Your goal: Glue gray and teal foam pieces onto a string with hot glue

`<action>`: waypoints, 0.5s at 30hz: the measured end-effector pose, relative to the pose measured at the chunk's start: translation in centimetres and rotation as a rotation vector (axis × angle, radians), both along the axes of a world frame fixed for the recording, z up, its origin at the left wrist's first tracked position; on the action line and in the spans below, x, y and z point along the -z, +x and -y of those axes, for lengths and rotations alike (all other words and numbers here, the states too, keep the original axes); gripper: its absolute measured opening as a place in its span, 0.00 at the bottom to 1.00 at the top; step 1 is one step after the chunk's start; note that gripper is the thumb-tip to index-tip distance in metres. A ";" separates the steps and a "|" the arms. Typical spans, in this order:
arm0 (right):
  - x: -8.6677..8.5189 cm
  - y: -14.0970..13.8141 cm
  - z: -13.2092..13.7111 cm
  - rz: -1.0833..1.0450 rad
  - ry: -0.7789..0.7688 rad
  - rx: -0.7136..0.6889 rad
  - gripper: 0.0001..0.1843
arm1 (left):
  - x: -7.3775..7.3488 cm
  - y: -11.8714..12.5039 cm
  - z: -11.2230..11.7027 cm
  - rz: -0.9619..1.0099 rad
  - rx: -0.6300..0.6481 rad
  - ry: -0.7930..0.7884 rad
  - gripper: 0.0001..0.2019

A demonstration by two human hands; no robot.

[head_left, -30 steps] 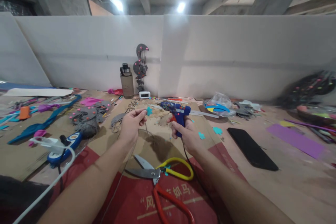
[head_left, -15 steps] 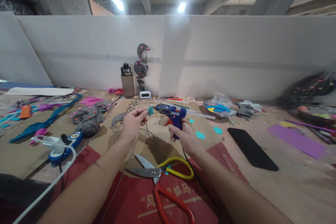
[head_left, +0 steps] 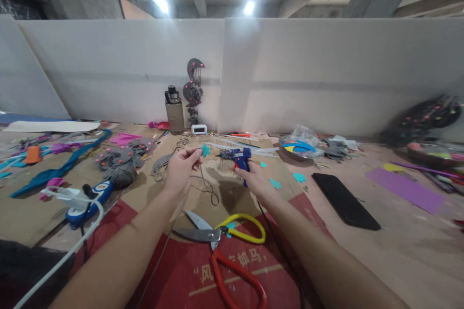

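Note:
Between the thumb and fingertips of my left hand (head_left: pixel 183 166) is a small teal flower cutout (head_left: pixel 206 150), held up above the cardboard (head_left: pixel 195 193). A thin grey cord (head_left: pixel 208 186) hangs below that hand. My right hand (head_left: pixel 255 178) is closed around the handle of a blue hot glue gun (head_left: pixel 241 157), whose nozzle points left toward the flower with a gap between them. More teal flower cutouts (head_left: pixel 298 177) lie right of the glue gun. Nearer to me, large scissors (head_left: pixel 213 236) with one yellow and one red handle lie with blades spread.
A black phone (head_left: pixel 344 201) and a purple sheet (head_left: pixel 406 188) lie at right. Behind stand a bottle (head_left: pixel 175 113), a small white clock (head_left: pixel 199 129) and a bowl (head_left: pixel 302 154). At left are a blue power strip (head_left: pixel 89 205), its white cable and grey yarn (head_left: pixel 125 174).
The glue gun has drawn back from the flower and dropped slightly, with my right hand on it. My left hand still holds the flower, which now faces the camera more.

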State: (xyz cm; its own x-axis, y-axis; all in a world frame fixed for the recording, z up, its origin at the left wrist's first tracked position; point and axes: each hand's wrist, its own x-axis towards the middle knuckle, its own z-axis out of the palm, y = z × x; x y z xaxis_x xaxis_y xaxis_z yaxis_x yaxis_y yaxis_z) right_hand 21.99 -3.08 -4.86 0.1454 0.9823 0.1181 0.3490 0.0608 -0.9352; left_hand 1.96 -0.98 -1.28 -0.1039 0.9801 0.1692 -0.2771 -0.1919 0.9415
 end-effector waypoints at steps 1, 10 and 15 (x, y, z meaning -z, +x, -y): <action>0.4 0.3 -0.6 0.071 -0.024 -0.007 0.15 | 0.1 0.1 0.1 -0.032 -0.021 0.018 0.14; -0.3 1.5 0.1 0.667 0.148 0.237 0.10 | -0.4 0.5 1.3 -0.297 -0.199 0.215 0.09; -3.0 -1.9 1.6 0.156 0.341 0.034 0.10 | -1.1 0.4 1.9 -0.404 -0.264 0.313 0.06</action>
State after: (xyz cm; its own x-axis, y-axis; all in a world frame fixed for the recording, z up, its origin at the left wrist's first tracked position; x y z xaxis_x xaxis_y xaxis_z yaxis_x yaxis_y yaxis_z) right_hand 20.05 -4.71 -1.81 0.1321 0.8776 0.4608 0.4931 0.3451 -0.7986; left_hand 2.38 -2.85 -0.21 -0.2057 0.8265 0.5240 0.1877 -0.4922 0.8500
